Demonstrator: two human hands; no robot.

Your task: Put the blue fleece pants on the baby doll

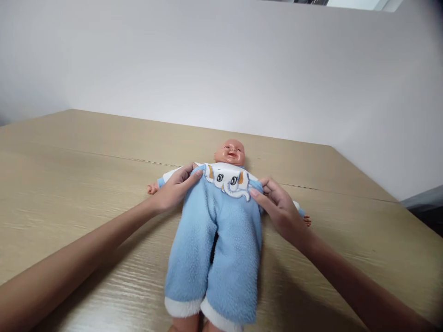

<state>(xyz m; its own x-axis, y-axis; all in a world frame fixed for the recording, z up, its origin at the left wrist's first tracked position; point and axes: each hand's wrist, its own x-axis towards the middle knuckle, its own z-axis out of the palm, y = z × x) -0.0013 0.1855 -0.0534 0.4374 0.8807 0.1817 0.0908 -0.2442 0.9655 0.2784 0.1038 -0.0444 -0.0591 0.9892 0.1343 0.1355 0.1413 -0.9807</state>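
Observation:
A baby doll (230,152) lies on its back on the wooden table, head toward the wall and legs toward me. It wears a white top and light blue fleece pants (204,221) with white cuffs. An elephant face patch (228,180) sits at the front of the waist. My left hand (176,184) pinches the waistband at the left side of the picture. On the other side, my right hand (278,205) grips the waistband between thumb and fingers. The doll's arms stretch out sideways behind my hands, and its feet are cut off by the lower frame edge.
The light wooden table (86,193) spreads out around the doll, with a seam running across it. A plain pale wall (194,64) stands behind its far edge. Something dark (429,207) shows beyond the right edge.

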